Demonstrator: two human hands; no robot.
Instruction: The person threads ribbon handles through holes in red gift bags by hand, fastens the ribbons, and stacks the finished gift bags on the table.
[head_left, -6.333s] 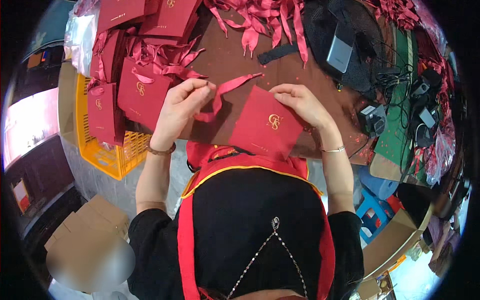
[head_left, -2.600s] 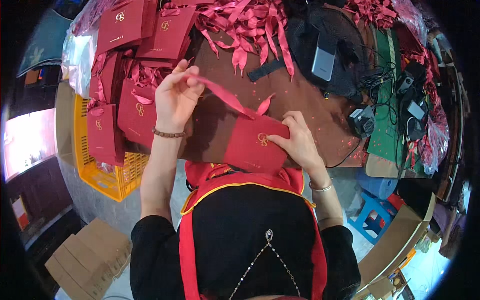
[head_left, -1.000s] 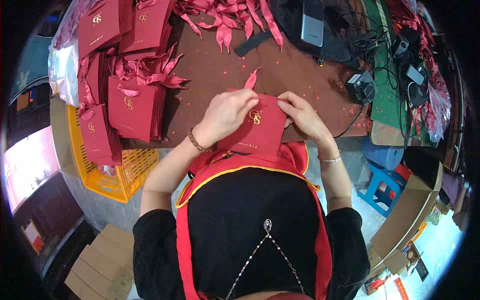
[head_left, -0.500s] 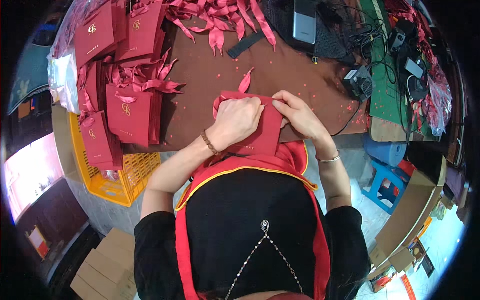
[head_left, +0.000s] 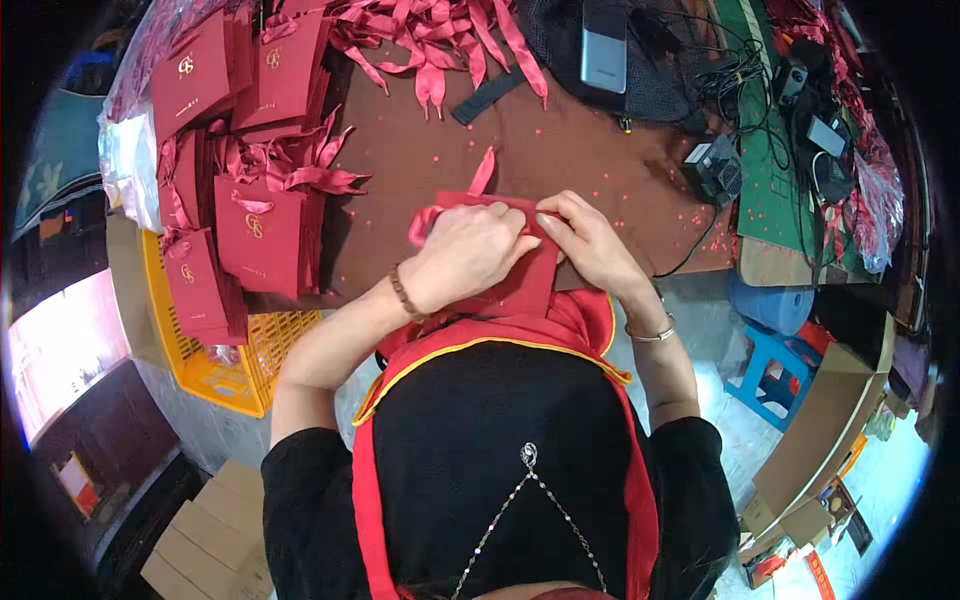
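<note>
A red paper gift bag point(head_left: 522, 285) lies at the table's near edge, in front of my apron. My left hand point(head_left: 468, 255) is closed over its upper part, fingers bent, with a loop of pink ribbon point(head_left: 424, 222) beside the knuckles. The ribbon's pointed end point(head_left: 483, 172) sticks out past the bag's far edge. My right hand point(head_left: 590, 243) grips the bag's upper right corner between thumb and fingers. What the left fingertips pinch, probably ribbon, is mostly hidden by that hand.
Stacked red gift bags point(head_left: 262, 238) with ribbon handles stand at the left, over a yellow crate point(head_left: 215, 385). Loose ribbons point(head_left: 430, 75) lie at the far side. A phone point(head_left: 604, 50), a black device point(head_left: 714, 168) and cables occupy the right. Red confetti dots the brown cloth.
My left hand has shifted slightly and now covers more of the bag's front. The ribbon loop bulges further out to the left. My right hand still grips the corner.
</note>
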